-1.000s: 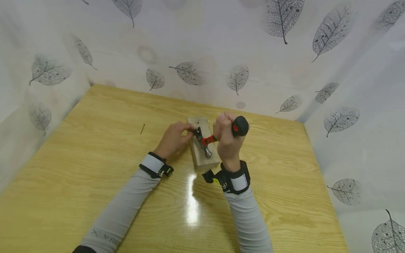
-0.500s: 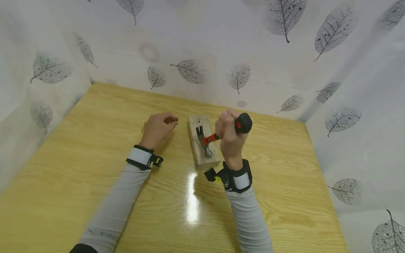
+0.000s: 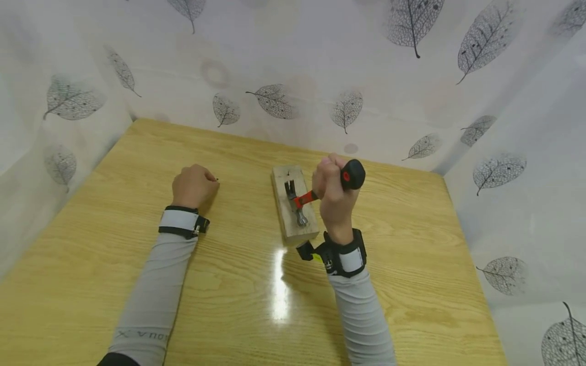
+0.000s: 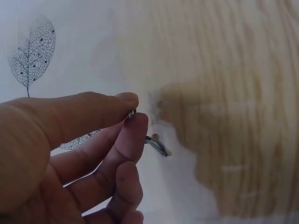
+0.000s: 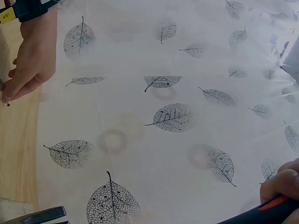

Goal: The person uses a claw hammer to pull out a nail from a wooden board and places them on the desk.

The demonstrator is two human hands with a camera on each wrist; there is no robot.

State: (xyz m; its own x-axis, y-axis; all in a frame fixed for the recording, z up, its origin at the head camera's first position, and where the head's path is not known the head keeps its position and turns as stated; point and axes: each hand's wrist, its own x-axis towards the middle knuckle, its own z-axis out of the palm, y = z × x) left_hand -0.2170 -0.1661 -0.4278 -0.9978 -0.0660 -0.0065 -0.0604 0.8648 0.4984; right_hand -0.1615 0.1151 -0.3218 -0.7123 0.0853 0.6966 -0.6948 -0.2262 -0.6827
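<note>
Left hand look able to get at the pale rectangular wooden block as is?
Likely yes: only yellow wood-grain tabletop lies between the left hand and the left side of the block. The top is partly covered by the steel head of the black-and-red hammer in the right hand.

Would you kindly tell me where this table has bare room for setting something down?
Free patches lie between the left hand and wooden block, and from the right hand to the right edge of the table; the claw hammer crowds the block.

Metal hammerhead [image 3: 294,205] shines, wooden block [image 3: 288,218] looks matt, tabletop [image 3: 238,269] glossy.
</note>
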